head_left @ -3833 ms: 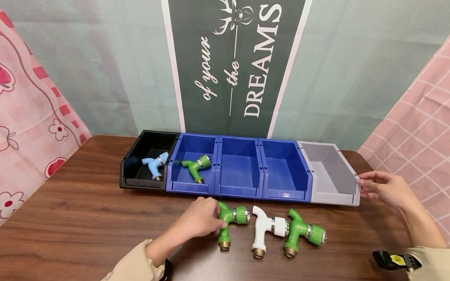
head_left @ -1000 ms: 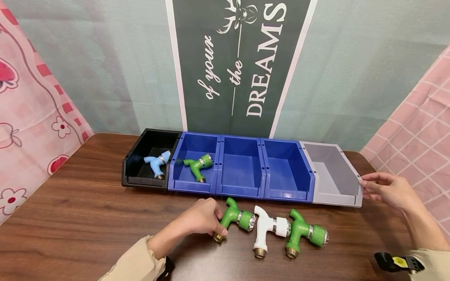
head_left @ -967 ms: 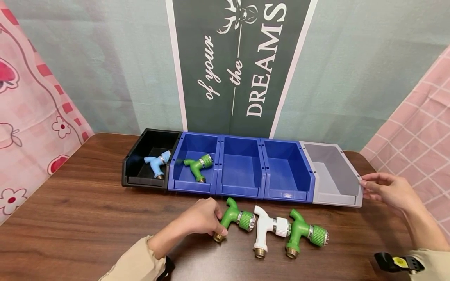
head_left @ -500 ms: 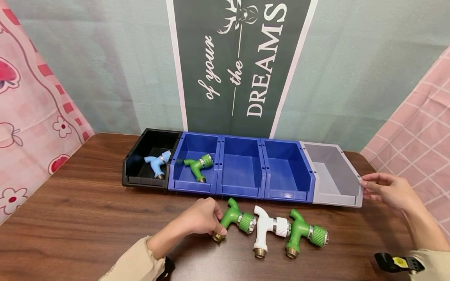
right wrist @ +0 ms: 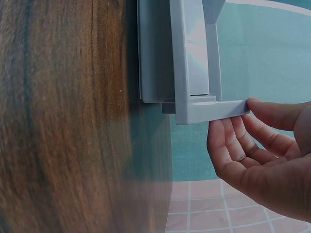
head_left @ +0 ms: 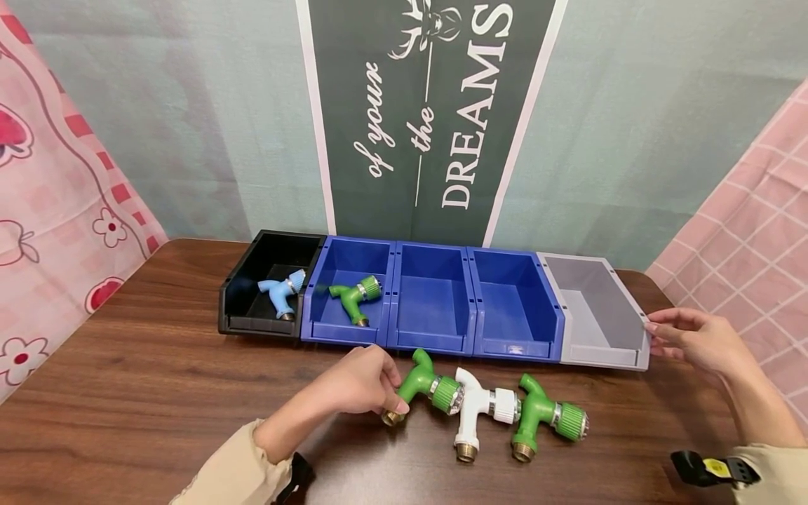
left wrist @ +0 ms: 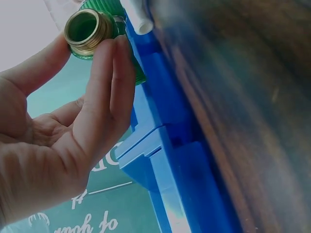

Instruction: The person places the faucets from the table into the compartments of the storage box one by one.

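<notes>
In the head view my left hand (head_left: 366,382) pinches a green tap (head_left: 418,379) near its brass threaded end, the tap leaning with its spout up. The left wrist view shows thumb and fingers around that brass end (left wrist: 85,33). The tap's green knob is close beside or against a white tap (head_left: 468,410); I cannot tell whether they touch. Another green tap (head_left: 536,407) lies right of the white one. My right hand (head_left: 710,340) holds the side edge of the grey bin (head_left: 634,359), thumb on the rim and fingers against its outer wall in the right wrist view.
A row of joined bins runs along the back: a black bin (head_left: 259,324) holding a light blue tap (head_left: 280,294), a blue bin (head_left: 344,335) with a green tap (head_left: 355,300), two more blue bins, then the grey one. Curtains hang behind and at both sides of the wooden table (head_left: 158,393).
The green tap in my left hand has turned from upright to leaning, then risen slightly, its knob shifting toward the white tap. My right hand has stayed on the grey bin.
</notes>
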Available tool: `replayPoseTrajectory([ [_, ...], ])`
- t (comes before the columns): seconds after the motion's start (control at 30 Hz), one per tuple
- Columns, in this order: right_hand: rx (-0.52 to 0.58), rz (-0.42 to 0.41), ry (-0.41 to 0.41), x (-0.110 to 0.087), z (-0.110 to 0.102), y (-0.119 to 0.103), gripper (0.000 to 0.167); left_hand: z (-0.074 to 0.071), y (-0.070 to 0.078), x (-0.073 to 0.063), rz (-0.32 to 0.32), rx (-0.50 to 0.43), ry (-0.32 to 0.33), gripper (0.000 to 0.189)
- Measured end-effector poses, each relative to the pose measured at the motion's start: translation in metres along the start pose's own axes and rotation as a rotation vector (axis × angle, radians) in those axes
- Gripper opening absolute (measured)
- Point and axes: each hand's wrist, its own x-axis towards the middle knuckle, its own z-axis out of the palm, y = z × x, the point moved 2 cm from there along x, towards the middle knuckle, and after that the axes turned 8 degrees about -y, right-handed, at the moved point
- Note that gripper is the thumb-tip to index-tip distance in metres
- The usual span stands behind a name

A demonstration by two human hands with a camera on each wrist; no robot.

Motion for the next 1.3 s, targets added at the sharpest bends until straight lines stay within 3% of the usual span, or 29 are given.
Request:
replayPoseTrajectory([
  [0.23,0.005,0.008,-0.001,0.015,-0.032,0.041,0.011,-0.011,0.007,-0.001,0.003,0.020,0.027,0.023],
  [0.33,-0.020,0.037,0.039,0.017,-0.038,0.049,0.010,-0.014,0.010,0.001,-0.008,0.018,0.051,0.022],
  [0.43,0.002,0.026,0.021,0.011,-0.025,0.032,0.010,-0.017,0.011,0.004,-0.014,0.010,0.081,0.022],
  [0.67,0.081,-0.018,-0.023,-0.006,0.012,-0.014,0.032,-0.022,0.014,0.012,-0.033,0.012,0.150,0.026],
  [1.3,0.086,-0.021,-0.018,-0.006,0.014,-0.016,0.032,-0.030,0.021,0.040,-0.071,0.005,0.274,0.029],
])
